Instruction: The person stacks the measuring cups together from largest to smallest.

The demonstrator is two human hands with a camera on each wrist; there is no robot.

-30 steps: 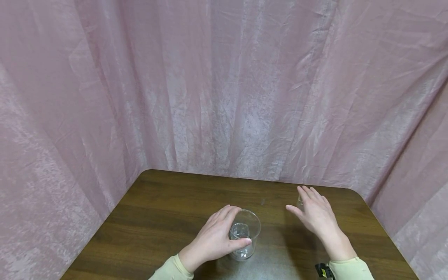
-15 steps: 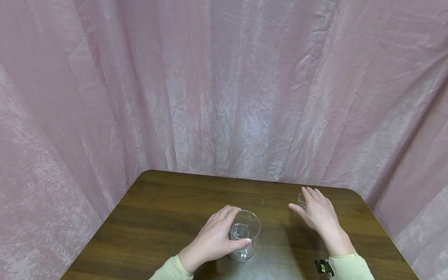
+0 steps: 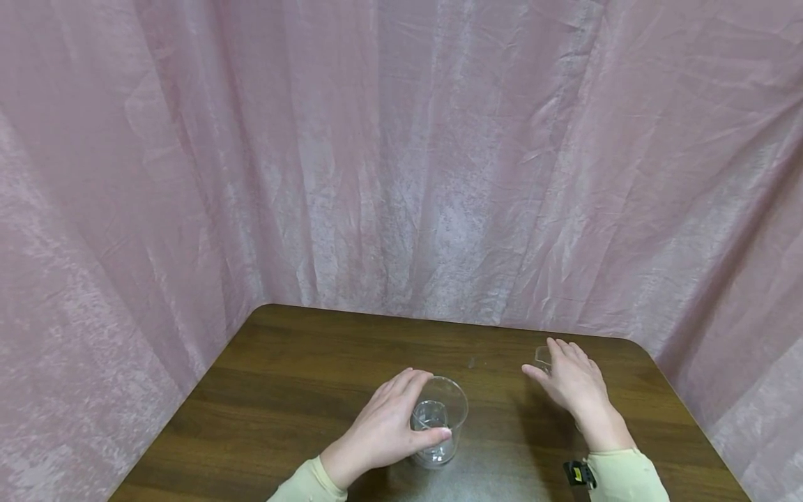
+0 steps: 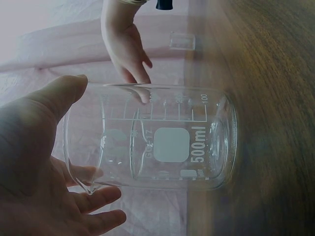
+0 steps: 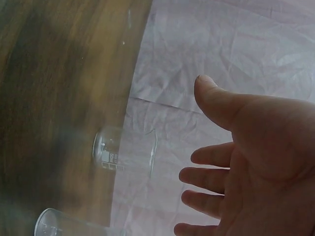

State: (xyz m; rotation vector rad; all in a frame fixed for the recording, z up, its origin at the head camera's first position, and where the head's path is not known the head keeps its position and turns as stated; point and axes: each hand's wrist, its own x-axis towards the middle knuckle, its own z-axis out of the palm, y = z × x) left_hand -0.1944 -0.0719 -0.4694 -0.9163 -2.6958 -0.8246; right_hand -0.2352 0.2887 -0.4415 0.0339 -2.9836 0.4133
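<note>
My left hand point(image 3: 385, 422) grips the upper part of a clear glass 500 ml beaker point(image 4: 172, 142), thumb on the near side and fingers on the far side. The beaker stands upright on the table, and a smaller glass vessel point(image 3: 430, 414) shows inside it. My right hand point(image 3: 574, 383) hovers with fingers spread and thumb apart, holding nothing. Just beyond its thumb, partly covered by the hand in the head view, is a small glass beaker point(image 3: 542, 356). In the right wrist view this small beaker point(image 5: 110, 152) stands upright, clear of my fingertips.
Another clear glass vessel point(image 5: 59, 225) is cut off at the bottom of the right wrist view. The brown wooden table point(image 3: 301, 362) has rounded far corners. Pink curtains point(image 3: 401, 174) hang behind and beside it. A dark strap point(image 3: 578, 474) sits at my right sleeve.
My right hand has drifted slightly to the right and down in the head view, uncovering more of the small beaker. My left hand and the large beaker have stayed put.
</note>
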